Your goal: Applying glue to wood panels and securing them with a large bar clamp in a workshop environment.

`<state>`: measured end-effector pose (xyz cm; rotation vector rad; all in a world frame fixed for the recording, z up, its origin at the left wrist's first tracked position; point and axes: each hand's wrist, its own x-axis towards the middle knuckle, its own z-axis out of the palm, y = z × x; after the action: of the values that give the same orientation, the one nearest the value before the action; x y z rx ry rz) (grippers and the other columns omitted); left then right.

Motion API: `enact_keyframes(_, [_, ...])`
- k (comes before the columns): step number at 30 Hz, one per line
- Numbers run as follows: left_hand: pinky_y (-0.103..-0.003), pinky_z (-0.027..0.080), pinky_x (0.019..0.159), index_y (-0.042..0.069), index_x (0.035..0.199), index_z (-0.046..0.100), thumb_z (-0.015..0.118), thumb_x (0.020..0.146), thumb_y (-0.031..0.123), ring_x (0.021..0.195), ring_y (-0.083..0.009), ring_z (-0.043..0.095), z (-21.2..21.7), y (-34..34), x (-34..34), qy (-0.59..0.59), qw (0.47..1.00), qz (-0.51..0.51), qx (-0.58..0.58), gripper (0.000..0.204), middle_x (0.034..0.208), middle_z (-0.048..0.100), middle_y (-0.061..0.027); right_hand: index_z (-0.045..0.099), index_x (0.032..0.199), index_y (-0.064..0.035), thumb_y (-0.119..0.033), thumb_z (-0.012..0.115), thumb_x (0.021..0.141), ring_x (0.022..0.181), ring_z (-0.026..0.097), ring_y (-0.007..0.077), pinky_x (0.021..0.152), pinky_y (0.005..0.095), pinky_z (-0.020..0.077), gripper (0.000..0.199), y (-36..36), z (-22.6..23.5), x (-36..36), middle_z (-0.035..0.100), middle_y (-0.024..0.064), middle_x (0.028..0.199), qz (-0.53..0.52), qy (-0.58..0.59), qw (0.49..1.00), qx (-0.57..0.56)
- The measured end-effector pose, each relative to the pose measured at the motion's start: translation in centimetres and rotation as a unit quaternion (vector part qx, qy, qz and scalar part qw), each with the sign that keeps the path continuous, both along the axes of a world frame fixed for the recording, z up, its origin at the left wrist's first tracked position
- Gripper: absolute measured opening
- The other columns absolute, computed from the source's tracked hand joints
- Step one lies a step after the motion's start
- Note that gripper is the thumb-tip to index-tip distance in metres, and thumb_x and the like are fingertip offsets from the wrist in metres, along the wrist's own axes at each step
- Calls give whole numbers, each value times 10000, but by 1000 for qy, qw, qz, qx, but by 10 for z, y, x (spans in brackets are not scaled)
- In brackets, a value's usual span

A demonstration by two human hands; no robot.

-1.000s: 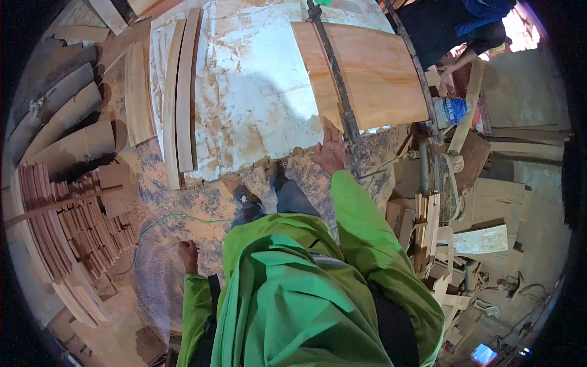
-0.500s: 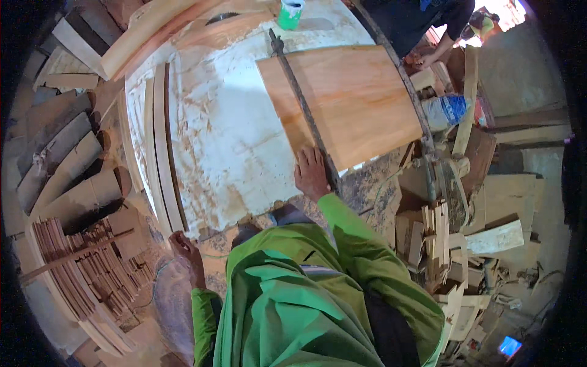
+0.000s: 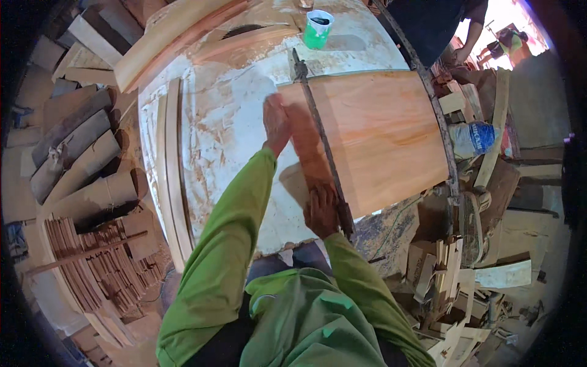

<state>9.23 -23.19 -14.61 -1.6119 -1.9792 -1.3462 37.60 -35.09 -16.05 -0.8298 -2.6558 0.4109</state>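
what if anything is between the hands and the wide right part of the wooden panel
A dark bar is: it runs over the wooden panel, to the right of both the left hand and the right hand. Nothing visible blocks the panel's narrow left strip.

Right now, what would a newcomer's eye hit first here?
The orange-brown wood panel on the right of the white worktable, with a dark bar clamp across it near its left edge. Then the left hand by the panel's far left corner and the right hand at its near left one. Beyond the panel, a green-and-white tub stands upright.
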Motion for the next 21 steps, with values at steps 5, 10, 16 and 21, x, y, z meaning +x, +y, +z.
enact_keyframes(5, [-410, 413, 754, 35, 978, 451, 456, 877, 42, 817, -306, 472, 4, 87, 12, -227, 965, 120, 43, 101, 854, 463, -136, 476, 1253, 68, -243, 568, 873, 1239, 383, 502, 1037, 594, 304, 500, 1, -7, -1, 384, 313, 1369, -32, -72, 996, -46])
enact_keyframes(10, [-416, 397, 802, 15, 993, 454, 467, 923, 157, 859, -337, 469, 5, 98, 32, -478, 872, 77, 75, 159, 907, 464, -158, 440, 1212, 55, -200, 598, 832, 1273, 359, 460, 1068, 598, 260, 484, 3, -6, 4, 344, 266, 1412, -41, -35, 994, -93])
enact_keyframes(16, [-418, 410, 788, 11, 1016, 464, 478, 834, 64, 852, -343, 492, -27, 103, 16, -318, 939, 132, 25, 190, 941, 479, -166, 446, 1276, 31, -218, 591, 834, 1246, 398, 451, 1053, 590, 297, 528, -10, -33, 7, 373, 235, 1414, -42, 10, 998, -47])
enact_keyframes(21, [-409, 426, 747, 15, 1010, 480, 485, 886, 114, 794, -312, 504, -27, 104, 19, -211, 968, 137, 0, 159, 878, 510, -148, 461, 1310, -2, -227, 601, 821, 1243, 419, 425, 1027, 573, 332, 556, -4, -3, -2, 413, 229, 1396, -101, -60, 991, -62])
